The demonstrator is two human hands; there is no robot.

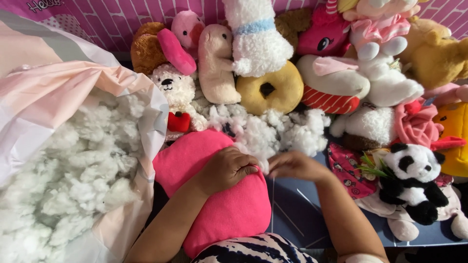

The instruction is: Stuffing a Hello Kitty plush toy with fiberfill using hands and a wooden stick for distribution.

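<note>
Fingers of my left hand (228, 168) curl over the top edge of the pink plush shell (214, 195) at lower centre, pinching its fabric, forearm slanting up from the bottom edge. My right hand (294, 165) sits just beside it, fingertips pinched on a tuft of the white stuffing (278, 131) heaped above. The open bag of stuffing (68, 165) fills the left.
</note>
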